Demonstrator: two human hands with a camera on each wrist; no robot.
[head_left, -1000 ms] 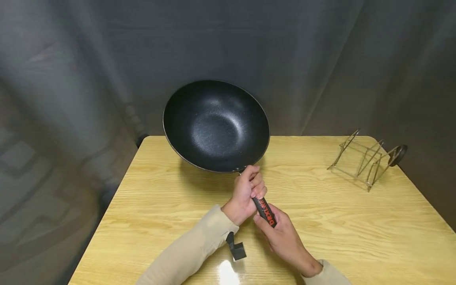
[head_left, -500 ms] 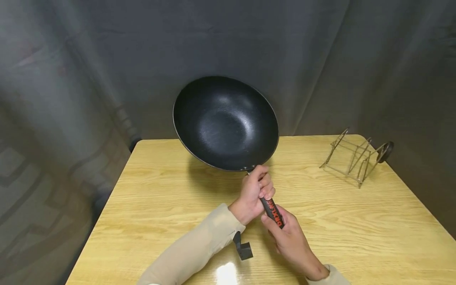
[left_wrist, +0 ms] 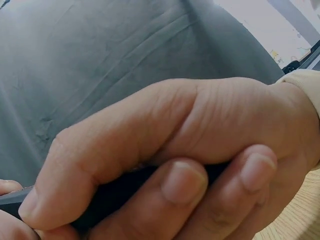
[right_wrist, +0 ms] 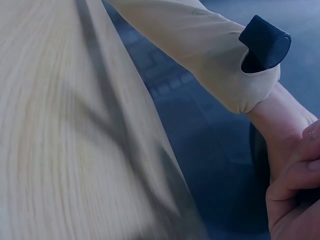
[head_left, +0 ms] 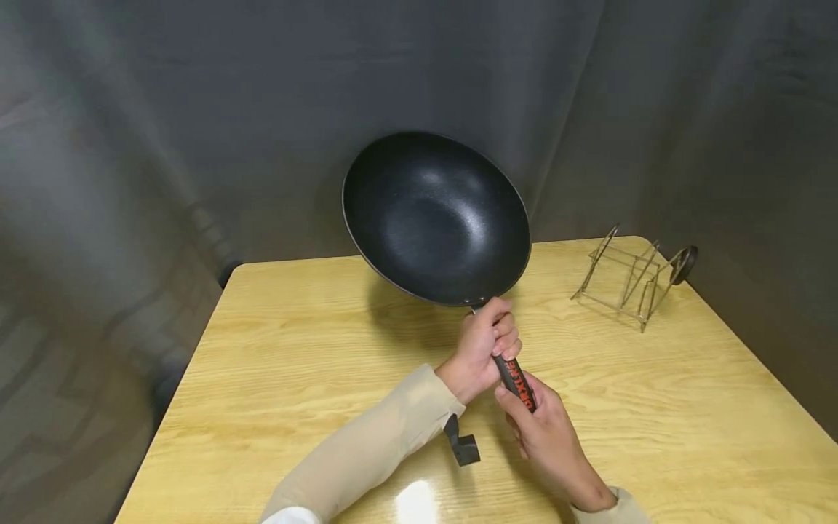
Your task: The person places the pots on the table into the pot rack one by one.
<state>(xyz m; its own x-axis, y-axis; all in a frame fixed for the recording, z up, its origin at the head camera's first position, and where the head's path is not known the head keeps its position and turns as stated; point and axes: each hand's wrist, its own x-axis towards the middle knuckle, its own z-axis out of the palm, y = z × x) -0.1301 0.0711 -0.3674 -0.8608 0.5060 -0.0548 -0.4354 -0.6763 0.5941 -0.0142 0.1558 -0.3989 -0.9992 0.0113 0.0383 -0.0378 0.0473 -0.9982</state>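
Observation:
A black wok (head_left: 432, 218) hangs tilted above the far part of the table, its inside facing me and its shadow falling on the wood below. My left hand (head_left: 487, 346) grips the handle close to the pan, fingers wrapped round it. Lower down, my right hand (head_left: 546, 433) holds the end of the same black handle (head_left: 516, 382), which bears red lettering. In the left wrist view, the left hand (left_wrist: 175, 145) curls its thumb and fingers over the dark handle. The right wrist view catches part of the right hand (right_wrist: 297, 200) at its edge.
A wire rack (head_left: 625, 280) with a dark round piece on it stands at the table's back right. The wooden table (head_left: 275, 364) ends at a dark curtain (head_left: 262, 131) behind. A small black mount (head_left: 465, 447) sticks out from the left sleeve.
Wok, hands and handle have shifted right and slightly up in the head view, while the rack and table corners have slid left. Both hands keep the same hold.

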